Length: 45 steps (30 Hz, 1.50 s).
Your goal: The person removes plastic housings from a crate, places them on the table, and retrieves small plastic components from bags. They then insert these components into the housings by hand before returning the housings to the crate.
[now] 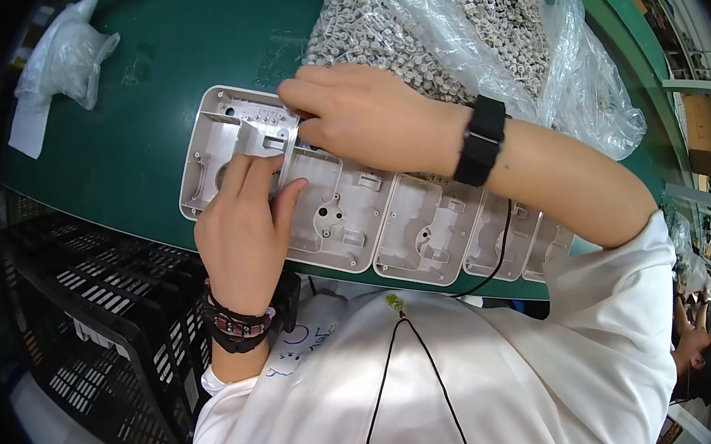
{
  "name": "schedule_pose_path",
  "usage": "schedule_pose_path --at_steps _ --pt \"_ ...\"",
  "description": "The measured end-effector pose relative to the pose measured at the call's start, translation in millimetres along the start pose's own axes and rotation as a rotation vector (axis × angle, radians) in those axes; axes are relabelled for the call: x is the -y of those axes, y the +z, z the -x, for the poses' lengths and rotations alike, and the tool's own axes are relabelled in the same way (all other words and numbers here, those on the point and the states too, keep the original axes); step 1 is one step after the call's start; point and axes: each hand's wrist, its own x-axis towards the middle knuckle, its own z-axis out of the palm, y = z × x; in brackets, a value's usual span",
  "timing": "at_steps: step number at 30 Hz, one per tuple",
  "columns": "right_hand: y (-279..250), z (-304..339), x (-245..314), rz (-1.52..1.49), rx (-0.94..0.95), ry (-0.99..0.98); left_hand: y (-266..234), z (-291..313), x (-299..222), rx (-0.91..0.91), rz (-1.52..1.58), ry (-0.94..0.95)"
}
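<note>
Off-white plastic housings [338, 262] lie open side up in an overlapping row along the bench edge, with ribs, screw posts and small cut-outs inside. My left hand [241, 233] rests on the leftmost housing [197, 173], its fingertips down inside near the middle rib and its thumb held apart. Across from it, my right hand [363, 118] is closed at the right edge of that same housing. Thumb and fingers there are pinched together; whatever is between them is hidden. Just beyond the right hand lies a heap of small light-grey plastic parts [355, 38] in clear plastic.
The green bench [209, 31] carries a crumpled clear bag [83, 60] at far left and loose plastic sheeting [592, 96] at right. Black plastic crates [91, 324] stand at the lower left. A black cord [507, 242] hangs over the housings. Another person [702, 351] appears at far right.
</note>
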Motion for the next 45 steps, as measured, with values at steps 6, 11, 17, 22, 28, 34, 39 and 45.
schedule_pose_path --at_steps 6,11,17,22,28,34,39,45 --pt "0.8 4.2 -0.9 0.002 0.093 -0.018 1.0 -1.0 0.3 -0.021 0.027 -0.004" --pt "-7.4 22.1 5.1 -0.038 0.051 -0.029 -10.4 0.8 7.2 0.004 0.434 -0.09" --pt "-33.6 -3.7 29.5 -0.321 -0.222 0.202 -12.3 -0.3 24.1 0.041 1.568 -0.122" --pt "-17.7 -15.6 54.1 -0.132 -0.378 0.094 -13.1 -7.6 11.9 0.081 1.988 -0.249" --pt "-10.0 -21.6 56.9 -0.094 -0.358 0.102 -15.7 -2.7 -0.1 0.073 2.028 -0.402" --pt "-23.5 -20.1 53.0 -0.454 -0.173 0.343 -18.1 1.9 4.4 0.085 1.732 -0.326" --pt "-29.6 -27.7 57.4 -1.382 0.05 0.693 -17.0 4.5 15.2 0.188 1.498 -0.323" --pt "-26.8 -41.5 42.3 -0.518 -0.228 0.086 -16.6 -1.8 38.6 0.188 1.624 -0.306"
